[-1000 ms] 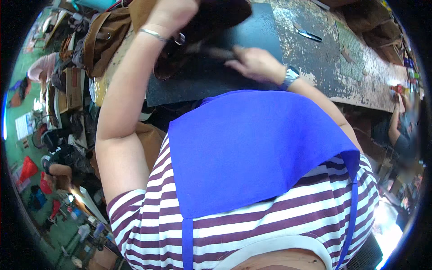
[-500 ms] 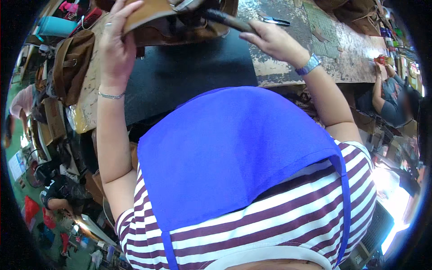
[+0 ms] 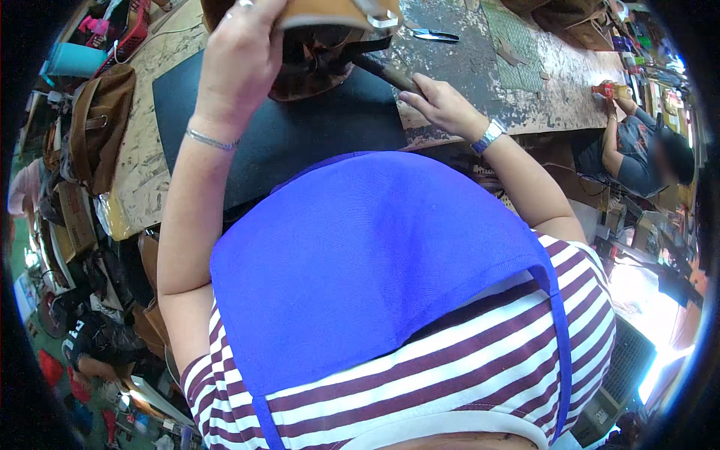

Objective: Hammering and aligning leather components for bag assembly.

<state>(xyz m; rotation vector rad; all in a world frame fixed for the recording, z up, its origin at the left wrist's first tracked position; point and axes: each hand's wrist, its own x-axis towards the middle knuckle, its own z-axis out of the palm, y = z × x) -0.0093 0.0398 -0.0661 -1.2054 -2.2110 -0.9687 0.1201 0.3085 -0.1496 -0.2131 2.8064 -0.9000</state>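
At the top of the view is a brown leather bag [image 3: 315, 86] with a tan flap [image 3: 322, 13] and a metal buckle. My left hand [image 3: 244, 64] grips the flap's left side and holds it raised, so the bag's shaded opening shows. My right hand [image 3: 448, 109] is closed round the handle of a long dark-handled tool [image 3: 386, 72]. Its far end points left at the bag's opening, beside a black strap-like piece; I cannot make out the tool's head. Under the bag lies a black mat [image 3: 315, 135].
Scissors-like metal tool [image 3: 436, 35] and a green patterned sheet [image 3: 514, 49] lie on the worn table [image 3: 442, 75]. Another brown bag [image 3: 109, 127] stands left, near a light-blue container [image 3: 75, 60]. More brown leather is at the upper right. Co-workers sit at right [image 3: 637, 146] and lower left.
My left hand has moved right and a little nearer with the flap, and the bag has shifted or turned with it. My right hand has come lower, still holding the tool.
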